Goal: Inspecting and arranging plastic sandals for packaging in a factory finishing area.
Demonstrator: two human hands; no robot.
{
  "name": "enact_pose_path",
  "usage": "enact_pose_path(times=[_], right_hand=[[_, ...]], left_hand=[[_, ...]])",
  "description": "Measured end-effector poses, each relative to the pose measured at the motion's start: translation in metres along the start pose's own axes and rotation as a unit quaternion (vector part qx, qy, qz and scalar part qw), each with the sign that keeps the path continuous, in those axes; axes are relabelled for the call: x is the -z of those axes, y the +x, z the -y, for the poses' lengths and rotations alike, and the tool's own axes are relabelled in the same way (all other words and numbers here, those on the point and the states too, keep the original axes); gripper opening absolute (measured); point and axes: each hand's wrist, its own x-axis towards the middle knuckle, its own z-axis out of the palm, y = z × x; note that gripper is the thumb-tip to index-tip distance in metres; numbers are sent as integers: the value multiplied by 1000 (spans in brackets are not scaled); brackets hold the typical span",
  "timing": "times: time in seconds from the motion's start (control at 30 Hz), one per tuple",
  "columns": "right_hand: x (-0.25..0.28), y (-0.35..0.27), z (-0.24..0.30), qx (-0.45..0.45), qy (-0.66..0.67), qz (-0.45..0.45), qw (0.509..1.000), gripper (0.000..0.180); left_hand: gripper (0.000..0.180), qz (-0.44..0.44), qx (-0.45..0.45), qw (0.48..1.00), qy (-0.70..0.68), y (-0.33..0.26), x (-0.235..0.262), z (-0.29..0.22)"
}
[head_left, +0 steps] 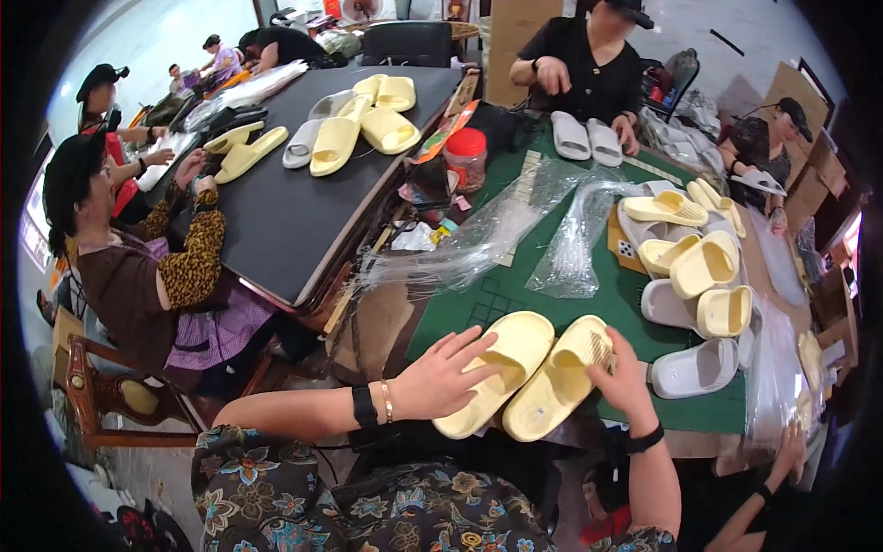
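A pair of pale yellow slide sandals lies side by side at the near edge of the green mat, toes pointing away. My left hand (440,375) is spread with fingers apart over the left yellow slide (520,345), its fingertips over the footbed opening. At the outer side of the right yellow slide (552,391), my right hand (622,373) grips the strap edge, thumb at the opening and fingers along the side. Just right of that hand, a grey slide (694,370) rests on the mat.
More yellow slides (706,265) and grey ones pile up at the right. Clear plastic bags (575,244) and a red-lidded jar (466,158) lie beyond my hands. Co-workers sit across, at the right and at the black table (303,221) on the left.
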Motion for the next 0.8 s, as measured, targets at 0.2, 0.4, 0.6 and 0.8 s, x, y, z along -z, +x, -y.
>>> enact_pose_path(times=[0.2, 0.4, 0.6, 0.8], right_hand=[[-25, -15, 19, 78, -98, 40, 991, 79], [-25, -6, 20, 86, -26, 61, 994, 67], [-31, -10, 25, 94, -16, 85, 992, 68], [-34, -10, 27, 108, -17, 88, 990, 73]], left_hand=[[66, -5, 176, 972, -156, -21, -49, -17], [55, -11, 221, 952, -212, -9, -33, -17], [15, -169, 242, 931, -215, -14, -41, 32], [16, -130, 384, 913, 36, -19, -48, 94]])
